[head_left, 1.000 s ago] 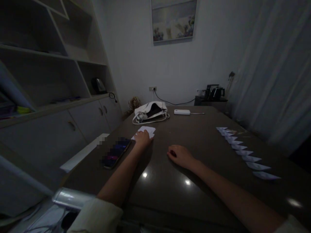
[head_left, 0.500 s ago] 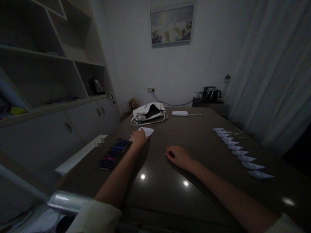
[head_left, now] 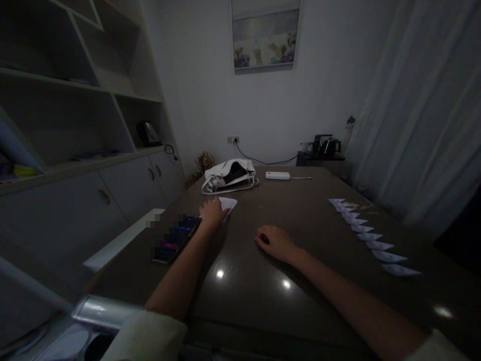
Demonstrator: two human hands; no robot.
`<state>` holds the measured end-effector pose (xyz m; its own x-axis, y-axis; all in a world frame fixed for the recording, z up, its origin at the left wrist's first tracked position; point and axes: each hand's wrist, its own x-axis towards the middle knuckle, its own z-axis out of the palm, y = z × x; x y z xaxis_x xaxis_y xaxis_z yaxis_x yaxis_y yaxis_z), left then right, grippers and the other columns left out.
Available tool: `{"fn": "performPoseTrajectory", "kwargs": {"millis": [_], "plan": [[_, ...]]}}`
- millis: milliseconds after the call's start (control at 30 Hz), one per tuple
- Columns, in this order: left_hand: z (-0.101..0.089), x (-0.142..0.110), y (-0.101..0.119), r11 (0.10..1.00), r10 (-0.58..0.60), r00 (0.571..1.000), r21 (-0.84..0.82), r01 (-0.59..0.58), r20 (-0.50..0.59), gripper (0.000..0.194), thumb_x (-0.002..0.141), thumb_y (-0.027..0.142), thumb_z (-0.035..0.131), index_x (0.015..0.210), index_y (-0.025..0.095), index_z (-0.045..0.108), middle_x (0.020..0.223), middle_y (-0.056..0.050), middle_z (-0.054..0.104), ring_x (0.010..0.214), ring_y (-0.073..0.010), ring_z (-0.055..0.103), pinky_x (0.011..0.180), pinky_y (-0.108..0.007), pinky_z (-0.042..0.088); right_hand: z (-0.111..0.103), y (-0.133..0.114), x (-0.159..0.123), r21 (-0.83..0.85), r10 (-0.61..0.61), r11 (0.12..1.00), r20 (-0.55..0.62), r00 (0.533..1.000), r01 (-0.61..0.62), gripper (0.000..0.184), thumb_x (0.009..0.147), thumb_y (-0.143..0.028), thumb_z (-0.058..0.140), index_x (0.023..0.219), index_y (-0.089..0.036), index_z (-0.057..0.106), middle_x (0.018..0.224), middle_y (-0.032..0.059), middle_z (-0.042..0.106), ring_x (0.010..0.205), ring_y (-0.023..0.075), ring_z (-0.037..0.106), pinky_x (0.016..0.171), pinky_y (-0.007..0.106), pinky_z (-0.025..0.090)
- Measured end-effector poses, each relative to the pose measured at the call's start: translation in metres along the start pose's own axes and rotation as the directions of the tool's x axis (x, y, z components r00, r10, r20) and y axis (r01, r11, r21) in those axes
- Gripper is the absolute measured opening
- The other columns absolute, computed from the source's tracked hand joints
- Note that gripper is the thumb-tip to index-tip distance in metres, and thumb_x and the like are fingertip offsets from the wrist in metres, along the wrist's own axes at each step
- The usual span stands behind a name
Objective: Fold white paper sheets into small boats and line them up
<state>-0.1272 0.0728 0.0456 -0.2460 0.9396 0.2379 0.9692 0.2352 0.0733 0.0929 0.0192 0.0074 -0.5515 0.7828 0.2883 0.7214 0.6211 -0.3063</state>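
Note:
My left hand reaches over white paper on the table, beyond the phone. Its fingers are bent over the paper and the thumb is at its right side; the hand covers part of the paper. Beside my left wrist lies a phone with a lit screen. My right hand rests on the table with loosely curled fingers, and nothing shows in it. Off to the right, several folded paper boats stand in a slanting row.
A white handbag lies open at the table's far side. Right of it is a white power bank with a short cable. Small scraps lie by the far boats. A silvery cylinder is at the lower left, near my sleeve.
My left hand has shifted slightly left and back, and its thumb stands further from the fingers. The right hand stays in place.

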Motion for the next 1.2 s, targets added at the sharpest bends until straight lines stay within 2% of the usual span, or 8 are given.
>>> {"fn": "performPoseTrajectory", "kwargs": {"millis": [1200], "plan": [[0.0045, 0.0043, -0.0022, 1.000, 0.014, 1.000, -0.019, -0.014, 0.021, 0.046, 0.082, 0.047, 0.056, 0.116, 0.016, 0.052, 0.116, -0.017, 0.060, 0.109, -0.0328, 0.054, 0.087, -0.043, 0.043, -0.0018, -0.0019, -0.0004, -0.015, 0.001, 1.000, 0.009, 1.000, -0.001, 0.014, 0.084, -0.021, 0.053, 0.073, -0.015, 0.058, 0.075, 0.0033, 0.060, 0.066, 0.0122, 0.050, 0.058, 0.023, 0.029]]}}
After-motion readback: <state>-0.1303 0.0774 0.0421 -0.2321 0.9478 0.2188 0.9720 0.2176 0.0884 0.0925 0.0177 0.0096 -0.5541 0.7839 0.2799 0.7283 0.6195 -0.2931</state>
